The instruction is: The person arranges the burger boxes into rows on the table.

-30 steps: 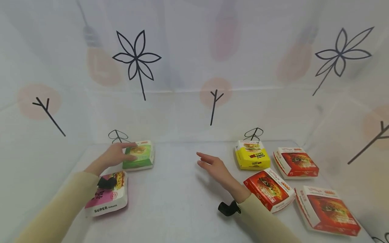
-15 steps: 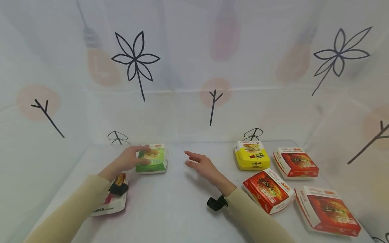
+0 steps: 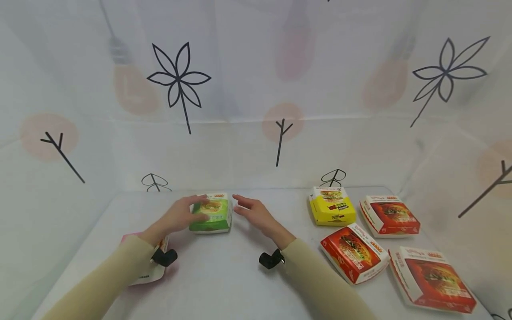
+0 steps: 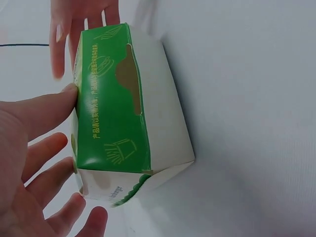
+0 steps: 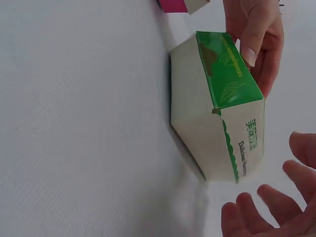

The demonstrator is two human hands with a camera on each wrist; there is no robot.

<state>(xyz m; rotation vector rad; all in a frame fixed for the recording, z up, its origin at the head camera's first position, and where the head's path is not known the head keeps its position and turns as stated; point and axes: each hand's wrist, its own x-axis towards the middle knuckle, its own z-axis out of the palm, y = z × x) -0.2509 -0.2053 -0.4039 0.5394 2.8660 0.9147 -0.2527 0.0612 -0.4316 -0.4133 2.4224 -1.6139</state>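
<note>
In the head view a green-and-white burger box (image 3: 213, 214) sits on the white table, left of centre. My left hand (image 3: 177, 218) lies at its left side, thumb and fingertips spread over the top. The left wrist view shows the thumb (image 4: 61, 106) touching the upper edge of the green side, with the other fingers by the box's end. From the other side my right hand (image 3: 260, 218) faces the box, fingers loosely spread and a small gap from it. A pink-and-white burger box (image 3: 150, 276) stands nearer on the left, mostly hidden beneath my left forearm.
To the right stand a yellow burger box (image 3: 334, 208) and three red ones: a rear red box (image 3: 390, 216), a turned red box (image 3: 355, 253) and a front red box (image 3: 434, 280). White printed cloth (image 3: 224, 155) walls the back and sides. Each wrist carries a black camera (image 3: 271, 259).
My left hand and the green burger box have moved together to the right and slightly nearer. My right hand has moved left toward the box. The other boxes stay in place.
</note>
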